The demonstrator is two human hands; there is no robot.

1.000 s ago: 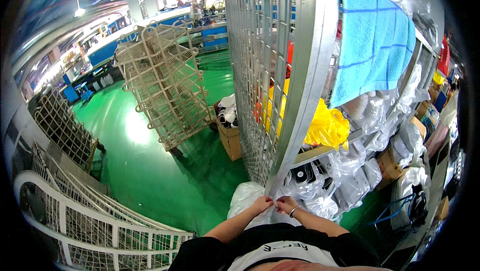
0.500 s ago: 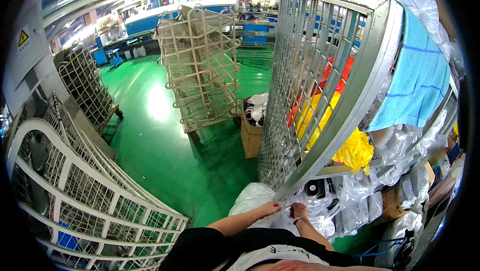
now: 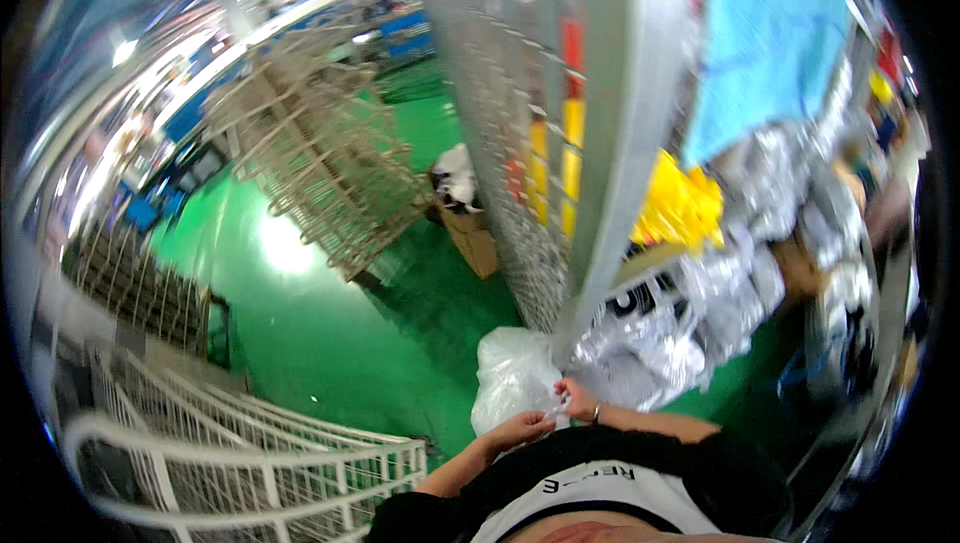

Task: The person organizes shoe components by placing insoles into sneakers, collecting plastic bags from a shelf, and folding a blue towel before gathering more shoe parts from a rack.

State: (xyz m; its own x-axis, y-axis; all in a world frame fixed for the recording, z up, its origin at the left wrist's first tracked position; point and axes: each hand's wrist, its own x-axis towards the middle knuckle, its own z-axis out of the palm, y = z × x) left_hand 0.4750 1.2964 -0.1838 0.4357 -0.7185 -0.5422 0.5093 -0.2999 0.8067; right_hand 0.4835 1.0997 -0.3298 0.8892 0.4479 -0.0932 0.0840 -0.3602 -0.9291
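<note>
A whitish, see-through plastic bag (image 3: 512,371) stands low in front of me, at the foot of the metal mesh rack. My left hand (image 3: 522,429) is closed at the bag's near side, fingertips pinching its plastic. Just to the right and slightly farther off, my right hand (image 3: 577,400) also pinches the gathered plastic, a band round its wrist. The two hands are close together but apart. Motion blur hides the finer detail of the fingers and whatever is inside the bag.
The tall mesh rack (image 3: 605,193) rises ahead, with a blue towel (image 3: 770,48) and a yellow bag (image 3: 680,205). Clear bags (image 3: 640,353) lie at right. A carton (image 3: 470,241), a wire cart (image 3: 320,148) and a white wire rack (image 3: 270,458) surround the green floor (image 3: 310,333).
My view has turned and tilted, so the racks appear shifted left and slanted. My right hand has come closer to the left, and both are at the plastic bag.
</note>
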